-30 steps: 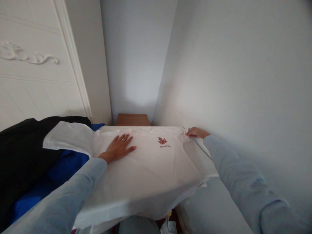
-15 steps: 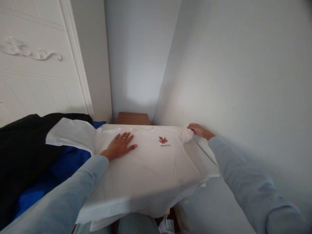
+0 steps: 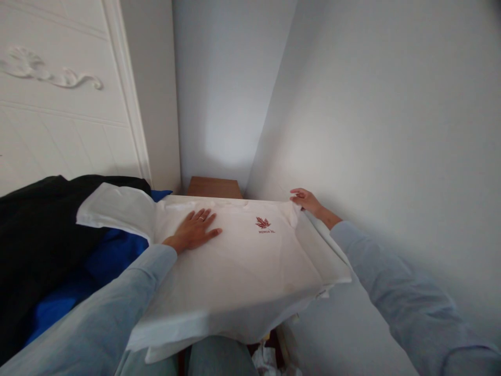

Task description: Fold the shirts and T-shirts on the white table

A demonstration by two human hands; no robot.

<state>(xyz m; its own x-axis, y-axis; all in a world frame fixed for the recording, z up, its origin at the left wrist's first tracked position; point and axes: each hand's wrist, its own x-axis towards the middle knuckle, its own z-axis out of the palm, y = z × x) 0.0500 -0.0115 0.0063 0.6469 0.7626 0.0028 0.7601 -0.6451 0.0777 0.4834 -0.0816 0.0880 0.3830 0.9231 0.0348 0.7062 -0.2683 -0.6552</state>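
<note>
A white T-shirt (image 3: 235, 271) with a red leaf print lies spread over a flat surface, its lower part hanging over the near edge. My left hand (image 3: 195, 228) rests flat on the shirt's left half, fingers spread, a ring on one finger. At the shirt's far right corner, my right hand (image 3: 307, 201) has its fingers bent around the shoulder fabric near the wall. One shirt sleeve stretches left over dark clothes; the other lies toward the right edge.
Black clothing (image 3: 43, 235) and blue fabric (image 3: 105, 261) are heaped at the left. Behind them stands a white panelled cabinet (image 3: 70, 125). A brown wooden box-like object (image 3: 214, 187) sits in the far corner. A grey wall (image 3: 371, 130) borders the right side.
My right hand has moved slightly left and up at the shoulder corner, and the right sleeve now lies flatter. My left hand remains on the shirt. The view has shifted slightly.
</note>
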